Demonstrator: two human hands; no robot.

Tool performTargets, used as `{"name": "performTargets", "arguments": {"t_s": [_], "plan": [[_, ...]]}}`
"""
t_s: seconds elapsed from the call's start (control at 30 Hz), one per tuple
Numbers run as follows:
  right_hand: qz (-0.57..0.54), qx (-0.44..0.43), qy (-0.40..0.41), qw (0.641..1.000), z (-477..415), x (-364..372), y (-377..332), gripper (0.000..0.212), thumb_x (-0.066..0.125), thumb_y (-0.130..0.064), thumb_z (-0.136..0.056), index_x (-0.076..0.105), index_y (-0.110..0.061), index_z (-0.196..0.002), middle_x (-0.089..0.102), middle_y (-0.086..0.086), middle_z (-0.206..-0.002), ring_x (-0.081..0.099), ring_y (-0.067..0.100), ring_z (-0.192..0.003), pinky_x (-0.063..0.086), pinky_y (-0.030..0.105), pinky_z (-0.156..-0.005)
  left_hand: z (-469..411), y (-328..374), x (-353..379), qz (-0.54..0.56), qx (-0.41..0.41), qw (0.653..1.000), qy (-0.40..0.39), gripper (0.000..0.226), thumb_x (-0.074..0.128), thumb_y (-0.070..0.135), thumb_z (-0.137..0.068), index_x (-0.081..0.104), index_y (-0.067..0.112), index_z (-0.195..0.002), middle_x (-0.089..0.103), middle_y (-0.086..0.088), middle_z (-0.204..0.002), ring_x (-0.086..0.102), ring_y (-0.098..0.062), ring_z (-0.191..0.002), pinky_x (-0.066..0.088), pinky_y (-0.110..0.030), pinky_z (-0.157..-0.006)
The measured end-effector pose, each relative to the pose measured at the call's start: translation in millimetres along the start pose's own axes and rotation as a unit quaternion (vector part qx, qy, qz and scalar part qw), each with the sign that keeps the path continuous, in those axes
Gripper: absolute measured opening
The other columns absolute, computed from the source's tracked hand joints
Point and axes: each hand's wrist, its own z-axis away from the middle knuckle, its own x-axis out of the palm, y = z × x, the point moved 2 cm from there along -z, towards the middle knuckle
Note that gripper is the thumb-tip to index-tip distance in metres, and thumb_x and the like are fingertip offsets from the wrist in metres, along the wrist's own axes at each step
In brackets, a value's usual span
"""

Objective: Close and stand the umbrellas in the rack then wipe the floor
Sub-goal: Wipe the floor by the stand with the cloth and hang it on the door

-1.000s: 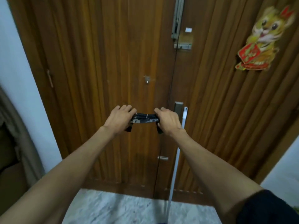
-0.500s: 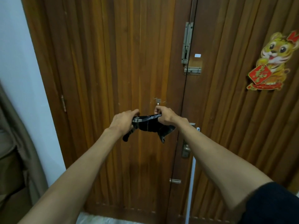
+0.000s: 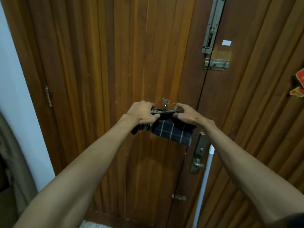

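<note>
Wooden door [image 3: 98,63] ahead. My left grip [image 3: 143,112] and right grip [image 3: 189,115] both pinched checked cloth [image 3: 172,130] along top hem, just below hook [image 3: 165,103]. Seemed light, limp; corners best hold.

Ribbed wooden double door [image 3: 131,55], metal bolts [image 3: 212,27], white wall [image 3: 14,96]

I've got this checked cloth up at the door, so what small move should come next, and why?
Probably raise the cloth a little and catch its top edge over the hook. The left hand and right hand pinch that edge stretched between them just below the hook, with the rest hanging down, so it looks lined up for hanging.
</note>
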Motion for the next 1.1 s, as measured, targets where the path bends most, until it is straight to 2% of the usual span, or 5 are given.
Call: {"name": "performTargets", "arguments": {"t_s": [0.2, 0.37, 0.77, 0.93, 1.1], "plan": [[0.185, -0.077, 0.195, 0.960, -53, -1, 17, 0.027, 0.055, -0.013, -0.090, 0.051, -0.017, -0.115, 0.056, 0.008, -0.102, 0.058, 0.032, -0.086, 0.049, 0.042, -0.072, -68, -13, 33, -0.031, -0.008, 0.997, 0.065, 0.043, 0.054, 0.019, -0.083, 0.049, 0.013, -0.125, 0.067, -0.008, -0.096, 0.063, -0.028, -0.086, 0.046, -0.033, -0.066], [0.267, -0.121, 0.267, 0.918, -75, 29, 39, 0.034, 0.057, -0.018, -0.090, 0.045, -0.015, -0.121, 0.047, 0.009, -0.104, 0.054, 0.028, -0.062, 0.034, 0.031, -0.049, -88, -26, 73, -0.008, -0.012, 0.991, 0.131, 0.059, 0.055, 0.008, -0.082, 0.034, 0.014, -0.137, 0.061, -0.008, -0.086, 0.061, -0.030, -0.075, 0.047, -0.037, -0.060], [0.103, -0.006, 0.333, 0.937, -75, 87, 62, 0.025, 0.057, -0.016, -0.091, 0.042, -0.016, -0.111, 0.051, 0.005, -0.104, 0.061, 0.028, -0.071, 0.045, 0.035, -0.055, -57, -14, 149, 0.201, -0.116, 0.951, 0.204, 0.031, 0.057, 0.001, -0.080, 0.048, 0.015, -0.106, 0.054, 0.005, -0.065, 0.052, -0.016, -0.055, 0.035, -0.027, -0.048], [0.060, 0.067, 0.315, 0.945, -58, 96, 75, 0.024, 0.055, -0.027, -0.095, 0.040, -0.018, -0.111, 0.062, 0.005, -0.104, 0.064, 0.028, -0.086, 0.041, 0.031, -0.063, -33, -23, 161, 0.230, -0.204, 0.947, 0.089, 0.028, 0.063, 0.027, -0.088, 0.047, 0.017, -0.109, 0.068, -0.002, -0.100, 0.066, -0.024, -0.090, 0.054, -0.037, -0.071], [0.038, 0.146, 0.205, 0.967, -22, 103, 99, 0.056, 0.066, -0.038, -0.089, 0.037, -0.015, -0.131, 0.052, 0.012, -0.128, 0.053, 0.031, -0.116, 0.049, 0.044, -0.091, 3, -30, 182, 0.316, -0.314, 0.895, -0.013, 0.075, 0.067, 0.047, -0.083, 0.026, 0.017, -0.139, 0.048, -0.007, -0.141, 0.053, -0.029, -0.122, 0.049, -0.045, -0.096]]}}
